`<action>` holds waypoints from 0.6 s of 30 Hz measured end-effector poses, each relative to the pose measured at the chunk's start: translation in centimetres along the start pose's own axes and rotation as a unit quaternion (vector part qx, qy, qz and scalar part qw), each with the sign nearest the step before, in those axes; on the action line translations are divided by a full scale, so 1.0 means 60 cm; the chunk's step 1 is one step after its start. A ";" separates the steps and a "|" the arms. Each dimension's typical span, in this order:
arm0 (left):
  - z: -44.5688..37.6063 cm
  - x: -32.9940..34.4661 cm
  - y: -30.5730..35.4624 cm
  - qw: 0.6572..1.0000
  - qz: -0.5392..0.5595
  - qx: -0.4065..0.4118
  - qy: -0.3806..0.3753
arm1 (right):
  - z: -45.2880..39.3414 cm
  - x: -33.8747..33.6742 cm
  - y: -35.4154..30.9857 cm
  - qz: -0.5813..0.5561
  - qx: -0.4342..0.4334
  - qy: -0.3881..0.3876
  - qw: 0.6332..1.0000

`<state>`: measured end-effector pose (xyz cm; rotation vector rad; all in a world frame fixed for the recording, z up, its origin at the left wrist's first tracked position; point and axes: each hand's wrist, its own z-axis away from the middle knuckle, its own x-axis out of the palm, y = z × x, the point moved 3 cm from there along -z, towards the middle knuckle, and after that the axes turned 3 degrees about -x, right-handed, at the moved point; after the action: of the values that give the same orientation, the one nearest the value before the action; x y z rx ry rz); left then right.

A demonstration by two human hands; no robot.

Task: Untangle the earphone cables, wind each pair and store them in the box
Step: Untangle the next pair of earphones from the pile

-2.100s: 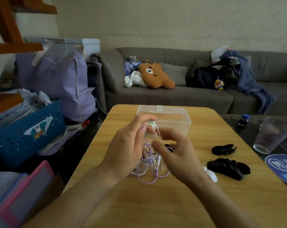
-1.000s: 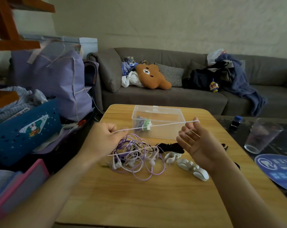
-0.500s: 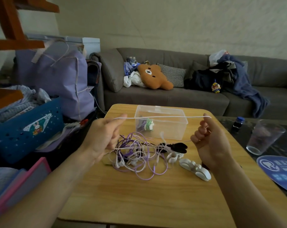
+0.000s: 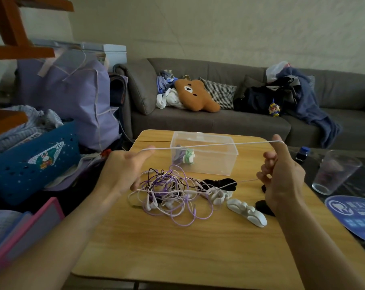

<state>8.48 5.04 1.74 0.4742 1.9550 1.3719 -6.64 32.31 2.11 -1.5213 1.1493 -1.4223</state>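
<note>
— Where does the white cable stand?

— Stretched taut above the tabletop, the left hand pinching one end, the right hand curled around the other, its tail running down into the tangle.

— And progress?

— Early, it seems. One wound pair lies in the clear box; purple, white and dark cables remain knotted, with winders waiting beside them.
</note>
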 end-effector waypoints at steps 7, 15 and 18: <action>-0.003 -0.029 0.006 0.977 -0.173 0.074 0.104 | 0.003 -0.010 -0.027 0.080 -0.042 0.015 0.996; -0.011 -0.036 -0.016 0.995 -0.063 -0.005 0.083 | 0.008 -0.017 -0.031 0.174 -0.152 0.030 0.973; -0.009 -0.033 -0.010 0.999 -0.032 -0.025 0.032 | 0.003 -0.019 -0.021 0.165 -0.098 0.023 0.981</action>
<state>9.56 3.19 1.98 0.3448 1.9647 1.4065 -6.31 33.78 2.90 -1.3531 1.5282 -1.1506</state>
